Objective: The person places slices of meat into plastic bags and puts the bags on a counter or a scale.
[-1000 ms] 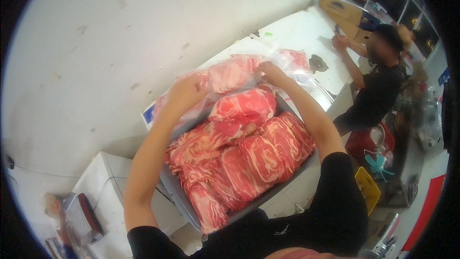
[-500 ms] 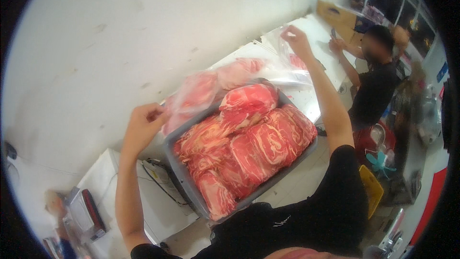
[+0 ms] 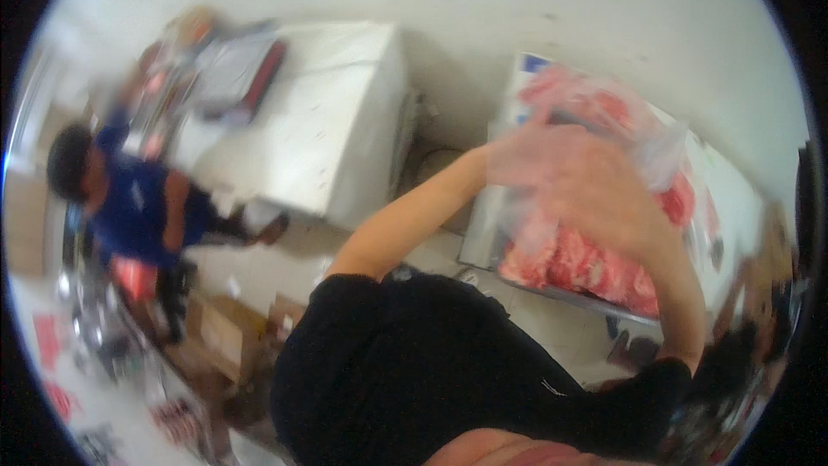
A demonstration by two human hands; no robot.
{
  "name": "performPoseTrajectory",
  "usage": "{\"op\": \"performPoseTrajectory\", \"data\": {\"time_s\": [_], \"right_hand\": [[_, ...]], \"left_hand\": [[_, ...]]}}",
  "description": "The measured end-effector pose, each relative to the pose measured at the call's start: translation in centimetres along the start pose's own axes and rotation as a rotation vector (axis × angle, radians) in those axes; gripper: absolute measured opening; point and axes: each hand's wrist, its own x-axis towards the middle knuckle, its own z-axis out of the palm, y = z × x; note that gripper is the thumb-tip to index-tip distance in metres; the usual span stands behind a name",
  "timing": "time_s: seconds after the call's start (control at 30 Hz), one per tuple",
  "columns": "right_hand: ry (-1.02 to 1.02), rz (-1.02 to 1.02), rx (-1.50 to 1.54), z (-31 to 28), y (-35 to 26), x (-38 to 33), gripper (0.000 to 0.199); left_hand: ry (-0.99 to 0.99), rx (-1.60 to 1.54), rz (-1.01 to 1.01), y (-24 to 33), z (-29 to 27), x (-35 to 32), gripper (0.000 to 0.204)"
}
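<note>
My left hand point(image 3: 526, 155) and my right hand point(image 3: 604, 194) are close together over a grey tray point(image 3: 580, 299) of red, fat-streaked sliced meat point(image 3: 595, 267). Thin clear plastic, seemingly a bag point(image 3: 509, 160), covers my left hand and hangs below it. Motion smears the fingers of both hands, so their grip does not show. Just past my hands lies pinkish meat in clear plastic point(image 3: 595, 99). My right hand and forearm hide much of the tray.
Left of the tray, across a gap, stands a white chest-like unit point(image 3: 345, 121) with a dark-red-edged device point(image 3: 237, 78) on it. A person in blue point(image 3: 142, 207) is at the far left. Cardboard boxes point(image 3: 226, 336) sit on the floor. A wall runs behind.
My view has swung left, putting the tray at the right. My hands, formerly wide apart and pinching clear plastic on either side of the tray, have come together above it.
</note>
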Motion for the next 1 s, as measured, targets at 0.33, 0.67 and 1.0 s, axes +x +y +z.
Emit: {"op": "performPoseTrajectory", "data": {"time_s": [0.33, 0.67, 1.0], "right_hand": [[0.001, -0.523, 0.28, 12.4, -9.1, 18.0, 0.016], [0.059, -0.273, 0.169, 31.1, -6.1, 30.9, 0.008], [0.027, 0.331, 0.537, 43.0, -4.3, 32.9, 0.016]], "left_hand": [[0.271, -0.601, -0.242, 1.9, -3.6, -25.0, 0.102], [1.546, -0.156, 0.025, 9.1, -13.9, -49.7, 0.107], [1.615, -0.192, -0.043, 6.8, -18.0, -57.7, 0.094]]}}
